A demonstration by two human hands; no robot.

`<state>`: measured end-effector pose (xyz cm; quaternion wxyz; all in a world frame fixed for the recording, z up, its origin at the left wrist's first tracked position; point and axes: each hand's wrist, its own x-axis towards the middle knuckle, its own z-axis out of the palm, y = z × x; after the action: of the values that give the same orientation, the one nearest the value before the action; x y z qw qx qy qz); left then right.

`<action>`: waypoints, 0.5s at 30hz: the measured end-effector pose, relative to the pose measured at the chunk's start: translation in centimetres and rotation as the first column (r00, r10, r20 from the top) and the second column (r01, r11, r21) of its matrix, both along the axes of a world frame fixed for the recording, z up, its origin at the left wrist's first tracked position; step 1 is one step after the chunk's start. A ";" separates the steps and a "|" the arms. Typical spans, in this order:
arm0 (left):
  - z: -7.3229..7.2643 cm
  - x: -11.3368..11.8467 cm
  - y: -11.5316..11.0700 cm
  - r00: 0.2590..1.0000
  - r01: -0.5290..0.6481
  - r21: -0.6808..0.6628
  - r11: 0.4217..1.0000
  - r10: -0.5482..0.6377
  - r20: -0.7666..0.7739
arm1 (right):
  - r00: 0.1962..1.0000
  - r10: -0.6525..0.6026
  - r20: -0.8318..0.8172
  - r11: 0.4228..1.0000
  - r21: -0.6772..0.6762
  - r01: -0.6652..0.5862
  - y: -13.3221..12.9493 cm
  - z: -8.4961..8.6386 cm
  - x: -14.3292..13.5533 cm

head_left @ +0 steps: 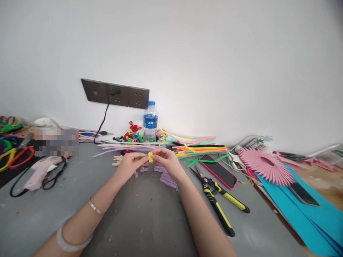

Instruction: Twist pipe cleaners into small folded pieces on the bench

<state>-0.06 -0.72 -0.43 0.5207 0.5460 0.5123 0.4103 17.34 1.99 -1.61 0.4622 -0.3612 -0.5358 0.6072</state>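
Observation:
A small yellow fuzzy piece [150,157] is pinched between both hands above the middle of the grey table [139,217]. My left hand [132,164] grips its left side with closed fingertips. On its right side, my right hand [167,161] holds it between thumb and fingers. Lilac bent pieces [167,178] lie on the table just below my right hand, and a few more are under my left hand. Cream-coloured bent pieces [117,160] rest to the left of my left hand.
Behind the hands stand a water bottle [150,123] and bundles of coloured pipe cleaners [200,149]. Pliers [218,196] and a pink-edged phone [219,171] lie to the right, near blue sheets [297,214]. A pink glue gun [40,172] and scissors [20,157] are at left.

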 end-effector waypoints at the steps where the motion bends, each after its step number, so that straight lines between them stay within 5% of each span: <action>1: -0.1 0.0 0.0 1.000 0.002 0.007 1.000 -0.002 -0.007 | 1.000 -0.003 0.002 1.000 0.000 0.003 0.0 0.1 0.0; 15: 0.0 -0.3 0.2 0.998 0.060 0.039 0.997 -0.058 -0.040 | 1.000 0.015 0.007 1.000 -0.027 -0.015 -0.2 0.2 0.1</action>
<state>-0.40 -0.55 -0.42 0.5115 0.5789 0.4977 0.3943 17.46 1.82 -1.41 0.4508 -0.3655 -0.5318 0.6168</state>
